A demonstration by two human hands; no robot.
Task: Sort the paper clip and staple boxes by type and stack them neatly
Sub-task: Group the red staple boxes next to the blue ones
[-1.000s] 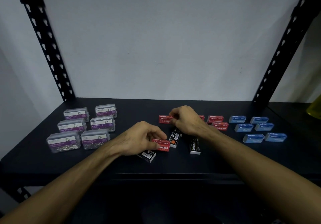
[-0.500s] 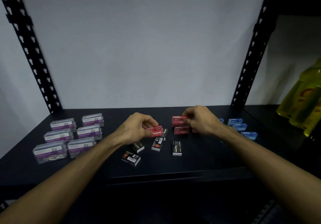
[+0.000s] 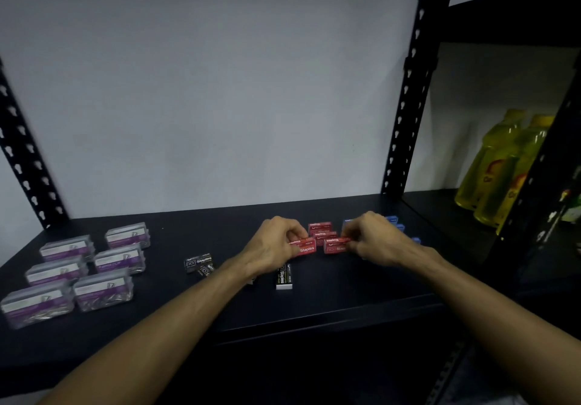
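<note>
Head view, left hand: the left hand (image 3: 273, 247) has its fingers curled round a red staple box (image 3: 303, 247), pinching its left end just above the shelf (image 3: 220, 316).
Head view, right hand: the right hand (image 3: 375, 240) grips a second red staple box (image 3: 335, 245) at its right end; the two held boxes sit side by side with a narrow gap between them.
Red group: more red staple boxes (image 3: 320, 230) lie just behind the held pair, touching one another.
Blue group: blue staple boxes (image 3: 396, 224) show only in part past the right hand, near the right upright (image 3: 408, 90).
Black boxes: one black staple box (image 3: 284, 275) lies lengthwise below the left hand, close to the shelf's front edge; two others (image 3: 198, 263) lie overlapped further left.
Paper clips: six clear paper clip boxes (image 3: 103, 291) sit in two rows at the left end, the nearest close to the front edge.
Open room: bare shelf lies between the paper clip boxes and the black boxes, and along the back wall.
Beyond the upright: yellow bottles (image 3: 500, 165) stand on the neighbouring shelf.
</note>
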